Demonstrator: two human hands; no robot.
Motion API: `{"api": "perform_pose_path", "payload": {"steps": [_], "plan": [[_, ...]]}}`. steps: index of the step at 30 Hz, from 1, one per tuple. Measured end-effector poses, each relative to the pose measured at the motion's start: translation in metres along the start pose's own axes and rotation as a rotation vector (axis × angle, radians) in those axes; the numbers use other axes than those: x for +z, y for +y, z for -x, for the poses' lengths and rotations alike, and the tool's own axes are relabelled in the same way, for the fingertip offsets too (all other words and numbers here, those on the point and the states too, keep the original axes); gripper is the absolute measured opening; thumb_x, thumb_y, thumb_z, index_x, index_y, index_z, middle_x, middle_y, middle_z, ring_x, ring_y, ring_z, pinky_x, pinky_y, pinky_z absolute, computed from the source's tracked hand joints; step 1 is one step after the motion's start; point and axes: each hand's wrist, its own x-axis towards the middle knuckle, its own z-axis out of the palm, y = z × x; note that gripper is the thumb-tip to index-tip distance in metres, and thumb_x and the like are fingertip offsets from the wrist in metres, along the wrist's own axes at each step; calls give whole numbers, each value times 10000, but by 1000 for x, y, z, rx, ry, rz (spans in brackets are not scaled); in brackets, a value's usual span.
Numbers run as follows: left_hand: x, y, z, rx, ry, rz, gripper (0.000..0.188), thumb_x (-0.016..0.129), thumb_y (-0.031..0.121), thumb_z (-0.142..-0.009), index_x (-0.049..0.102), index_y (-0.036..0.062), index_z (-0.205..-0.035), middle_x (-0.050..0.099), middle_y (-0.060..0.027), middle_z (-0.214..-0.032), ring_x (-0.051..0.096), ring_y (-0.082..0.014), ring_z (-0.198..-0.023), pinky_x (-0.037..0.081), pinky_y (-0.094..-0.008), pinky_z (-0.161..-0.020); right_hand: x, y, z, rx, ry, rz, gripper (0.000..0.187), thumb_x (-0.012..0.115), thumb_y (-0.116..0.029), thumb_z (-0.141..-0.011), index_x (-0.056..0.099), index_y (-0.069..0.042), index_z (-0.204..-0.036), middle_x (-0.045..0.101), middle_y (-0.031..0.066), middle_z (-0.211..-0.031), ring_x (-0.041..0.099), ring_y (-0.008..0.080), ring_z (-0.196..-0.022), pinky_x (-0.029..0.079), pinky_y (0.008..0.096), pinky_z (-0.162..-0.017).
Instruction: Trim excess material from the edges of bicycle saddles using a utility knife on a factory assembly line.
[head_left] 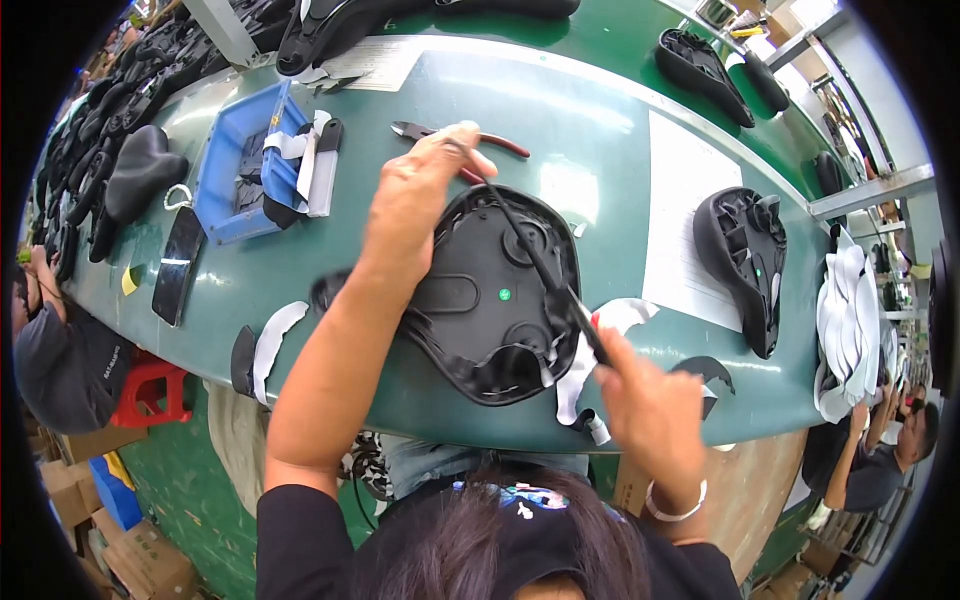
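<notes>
Saddle [490,300], black and upside down, lies mid-worktop [600,120] under a taut black strap [535,260]. Left hand [420,185] pinches the strap beyond the saddle; right hand [640,400] grips its near end. Red-handled pliers [450,135] lie just past the saddle.

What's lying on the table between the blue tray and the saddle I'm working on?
Mostly bare green table. Between the blue tray and the upturned black saddle, the head view shows only the left forearm crossing; the red-handled pliers lie farther back.
</notes>
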Motion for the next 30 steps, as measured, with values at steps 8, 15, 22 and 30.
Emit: {"api": "perform_pose_path", "payload": {"steps": [8,15,22,30], "plan": [[-55,36,88,159,-553,-29,590,274,371,-1021,704,62,-760,705,-61,-824,638,-164,-885,259,-366,-1027,-35,58,-91,-515,-159,88,407,632,-180,-840,595,-270,-1236,574,45,-709,551,235,-650,431,353,-617],[-141,61,26,303,-630,1209,479,350,364,-1017,481,45,-684,586,-67,-789,544,-242,-959,363,-410,-1003,-34,39,8,-233,-209,97,555,607,-123,-820,479,-228,-1350,508,80,-581,495,242,-429,358,377,-421],[-6,33,10,503,-1021,-881,198,667,199,-727,629,43,-843,563,-85,-1079,444,-285,-1138,378,-394,-919,-36,43,-5,-185,-148,-43,385,600,-213,-856,529,-172,-1233,518,66,-578,507,266,-435,355,373,-421],[31,36,2,-259,-275,533,291,465,257,-982,543,0,-870,455,-14,-632,427,-116,-514,370,-271,-504,-27,31,28,-81,-270,22,473,608,-138,-846,499,-75,-1301,567,103,-671,567,302,-549,413,394,-504]]}}
